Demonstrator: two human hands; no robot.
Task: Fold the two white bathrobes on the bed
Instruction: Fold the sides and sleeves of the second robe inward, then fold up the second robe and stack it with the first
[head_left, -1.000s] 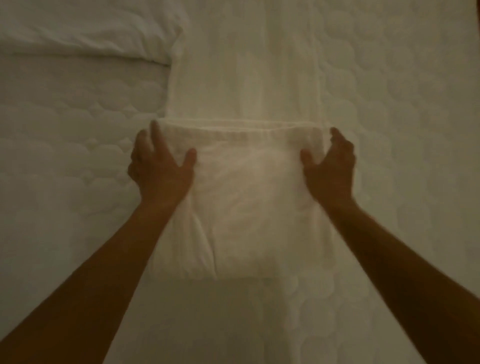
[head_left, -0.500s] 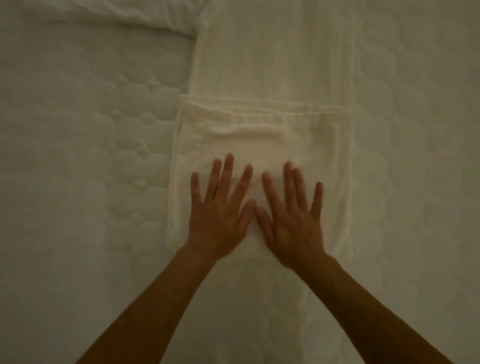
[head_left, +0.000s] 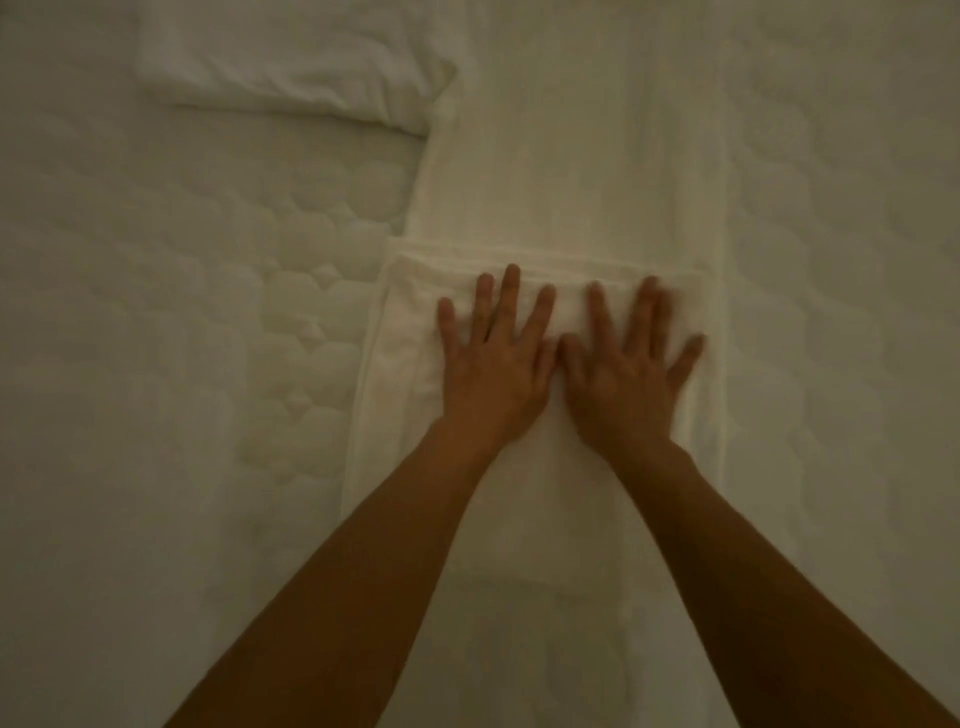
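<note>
Nearest us, below both wrists, the doubled part of the bathrobe (head_left: 400, 374) lies flat on the bed (head_left: 182, 338), with its near edge under our forearms. On it rest the left grip (head_left: 493, 364) and the right grip (head_left: 626, 384), side by side with thumbs touching. Both are spread wide and flat, palms down, holding nothing. We judge they lie this way to press the thick cloth down, so the fold sets and does not spring up before the next one. The fingertips (head_left: 511, 273) reach almost to the fold edge (head_left: 571, 260) just beyond them, where a crease most needs weight. The right grip is a little blurred, so we take it to be sliding.

Beyond the fold edge, the single layer of the same bathrobe runs on as a long strip (head_left: 571, 145), away from both grips and not yet folded. Far off, to the left of the left grip, sits a bunched white cloth (head_left: 291, 67); we cannot tell whether it is the second bathrobe.

Half a second ago both grips lay at the middle of the doubled part; now they are close to its far edge, fingers as flat as before. A second ago they were apart, one at each side of the fold, fingers curled round its edge.
</note>
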